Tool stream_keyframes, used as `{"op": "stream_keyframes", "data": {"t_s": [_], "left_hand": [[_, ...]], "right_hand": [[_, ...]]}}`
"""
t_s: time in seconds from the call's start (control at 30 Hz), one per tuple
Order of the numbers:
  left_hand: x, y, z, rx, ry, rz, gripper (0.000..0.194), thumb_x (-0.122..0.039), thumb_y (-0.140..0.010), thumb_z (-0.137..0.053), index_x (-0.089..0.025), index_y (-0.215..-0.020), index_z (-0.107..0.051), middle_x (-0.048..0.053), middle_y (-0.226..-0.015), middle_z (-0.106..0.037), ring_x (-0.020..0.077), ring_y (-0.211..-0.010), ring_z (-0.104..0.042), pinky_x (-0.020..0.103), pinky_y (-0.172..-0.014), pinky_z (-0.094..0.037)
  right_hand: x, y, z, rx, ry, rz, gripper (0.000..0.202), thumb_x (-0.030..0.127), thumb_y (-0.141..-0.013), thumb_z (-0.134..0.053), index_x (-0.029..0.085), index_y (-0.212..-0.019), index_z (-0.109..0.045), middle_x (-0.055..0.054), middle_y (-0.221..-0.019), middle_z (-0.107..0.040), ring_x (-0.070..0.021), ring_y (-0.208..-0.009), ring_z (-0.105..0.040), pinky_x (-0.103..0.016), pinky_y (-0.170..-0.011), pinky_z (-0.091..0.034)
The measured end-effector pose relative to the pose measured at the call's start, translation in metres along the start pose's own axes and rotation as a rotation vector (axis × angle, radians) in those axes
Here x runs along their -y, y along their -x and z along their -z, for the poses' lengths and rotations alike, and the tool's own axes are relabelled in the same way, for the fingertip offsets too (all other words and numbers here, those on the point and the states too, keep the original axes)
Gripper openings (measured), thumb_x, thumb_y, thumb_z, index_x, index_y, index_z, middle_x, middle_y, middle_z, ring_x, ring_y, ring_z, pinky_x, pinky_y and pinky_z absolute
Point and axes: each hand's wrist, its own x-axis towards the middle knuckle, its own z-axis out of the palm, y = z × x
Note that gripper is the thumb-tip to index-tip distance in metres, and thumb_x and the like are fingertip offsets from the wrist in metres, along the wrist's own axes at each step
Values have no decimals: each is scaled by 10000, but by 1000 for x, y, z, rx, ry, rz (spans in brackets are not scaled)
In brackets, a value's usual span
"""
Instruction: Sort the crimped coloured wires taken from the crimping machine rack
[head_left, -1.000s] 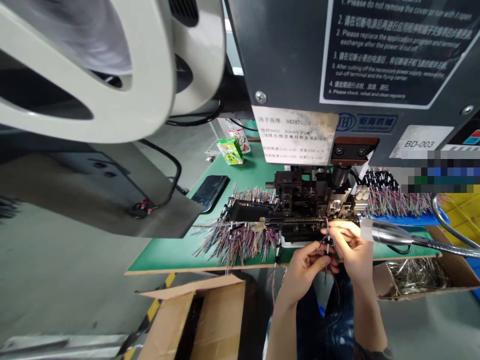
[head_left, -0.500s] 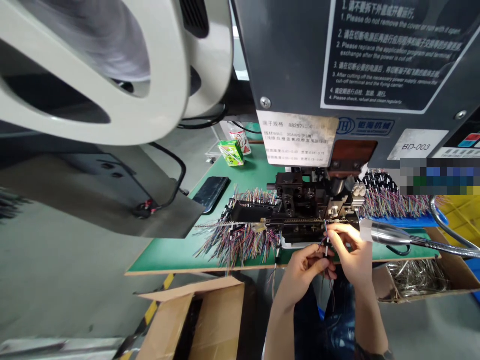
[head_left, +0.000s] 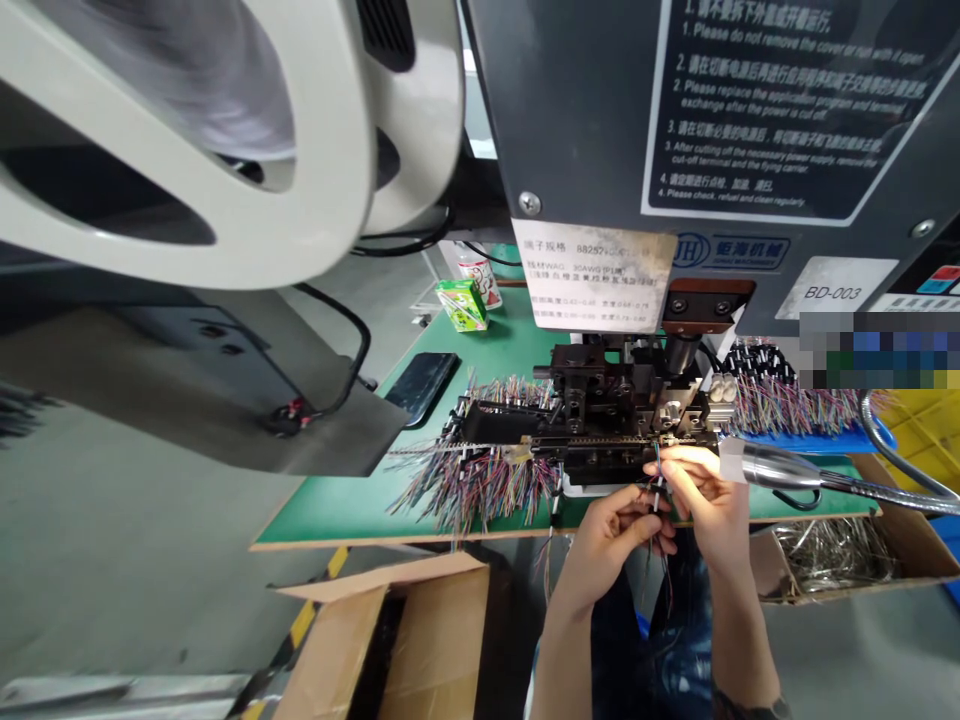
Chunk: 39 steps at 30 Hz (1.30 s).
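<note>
My left hand is closed around a thin cable with a white band, below the front of a terminal crimping machine. Fine coloured wires fan out of the cable's upper end, and loose ends hang below the hand. Above and to the right, my right hand pinches one thin wire between thumb and forefinger. The wire's tip is at the black crimping applicator, beside the metal terminal strip. Whether the tip touches the die is too small to tell.
Bundles of multicoloured wires lie left of the applicator, near a phone and green box. More bundles rest right, on a blue tray. A metal gooseneck lamp reaches in beside my right hand. Cardboard boxes stand below the green table's edge.
The machine's ram has risen, showing more of the brown block and shaft. Both hands have shifted slightly right, still holding the cable and wire.
</note>
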Motion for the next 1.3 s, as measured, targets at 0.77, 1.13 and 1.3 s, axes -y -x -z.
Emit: {"op": "stream_keyframes", "data": {"t_s": [0.77, 1.13, 1.3], "left_hand": [[-4, 4, 3, 1, -10, -8, 466, -581, -745, -939, -161, -878, -787, 18, -708, -782, 166, -600, -743, 273, -656, -619], [-3, 7, 4, 47, 7, 46, 507, -571, -687, -980, -134, -881, -811, 31, -701, -783, 160, -586, -743, 243, -620, -602], [-1, 3, 3, 2, -9, 16, 469, -562, -727, -956, -153, -886, -788, 19, -711, -782, 165, -614, -744, 263, -654, -619]], "right_hand": [[-3, -5, 1, 32, 172, 84, 180, 353, -938, -733, 212, -1013, -817, -72, -879, -847, -160, -536, -641, -276, -479, -479], [5, -2, 9, 109, 25, 47, 94, 287, -915, -781, 220, -968, -744, -53, -862, -838, -185, -644, -722, -280, -561, -545], [-2, -1, 1, -9, -6, 7, 110, 281, -898, -775, 204, -976, -774, -63, -844, -858, -191, -609, -738, -283, -526, -552]]}}
